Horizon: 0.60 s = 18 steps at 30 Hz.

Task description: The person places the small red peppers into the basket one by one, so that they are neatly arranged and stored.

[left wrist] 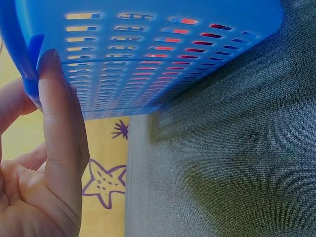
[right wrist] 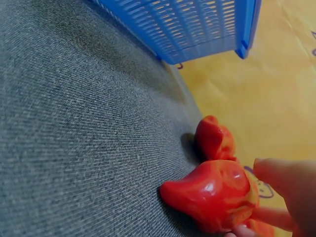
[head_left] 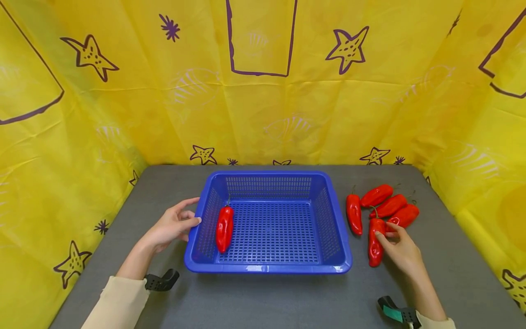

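Note:
A blue plastic basket [head_left: 267, 268] with slotted walls stands mid-table; one red pepper [head_left: 224, 230] lies inside along its left wall. My left hand [head_left: 174, 224] holds the basket's left rim, its thumb against the outer wall in the left wrist view. To the right of the basket, my right hand [head_left: 402, 251] has thumb and fingers on either side of the nearest red pepper [head_left: 375, 249], which lies on the table. In the right wrist view this pepper [right wrist: 212, 192] sits close under the thumb. Part of the fingers is hidden behind it.
Several more red peppers lie just beyond the right hand: one upright-lying pepper [head_left: 354, 214] near the basket, others slanted, such as the farthest pepper [head_left: 376, 195]. A grey cloth covers the table [head_left: 263, 301]. Yellow patterned curtain [head_left: 255, 119] encloses the back and sides.

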Tool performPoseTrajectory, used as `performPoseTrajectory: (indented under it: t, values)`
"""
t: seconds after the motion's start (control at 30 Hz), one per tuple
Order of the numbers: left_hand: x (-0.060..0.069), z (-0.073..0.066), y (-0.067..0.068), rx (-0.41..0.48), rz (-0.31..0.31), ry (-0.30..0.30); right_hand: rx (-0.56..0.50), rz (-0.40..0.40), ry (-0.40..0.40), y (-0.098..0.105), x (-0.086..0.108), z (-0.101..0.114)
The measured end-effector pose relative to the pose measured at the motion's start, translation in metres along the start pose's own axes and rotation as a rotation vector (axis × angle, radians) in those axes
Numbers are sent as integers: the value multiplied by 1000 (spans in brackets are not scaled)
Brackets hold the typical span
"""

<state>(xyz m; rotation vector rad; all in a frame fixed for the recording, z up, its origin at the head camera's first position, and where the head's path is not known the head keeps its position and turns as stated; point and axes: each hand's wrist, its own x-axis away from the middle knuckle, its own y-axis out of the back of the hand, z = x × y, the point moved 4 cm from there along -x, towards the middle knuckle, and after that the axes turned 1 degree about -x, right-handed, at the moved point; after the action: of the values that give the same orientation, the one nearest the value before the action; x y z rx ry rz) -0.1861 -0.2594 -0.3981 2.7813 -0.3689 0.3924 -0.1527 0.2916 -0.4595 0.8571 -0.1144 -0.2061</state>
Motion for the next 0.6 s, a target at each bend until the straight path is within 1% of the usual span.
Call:
performPoseTrajectory:
  t: [0.1, 0.3, 0.43, 0.6]
  values:
    - [0, 0, 0, 0, 1, 0, 9, 17, -8, -1, -1, 0]
    - [0, 0, 0, 3, 7, -9, 28, 25, 2, -2, -5, 2]
    - [0, 0, 0, 1, 7, -12, 36, 52, 12, -4, -7, 4]
    - [1, 0, 0, -4, 9, -12, 40, 86, 3, -7, -9, 6]
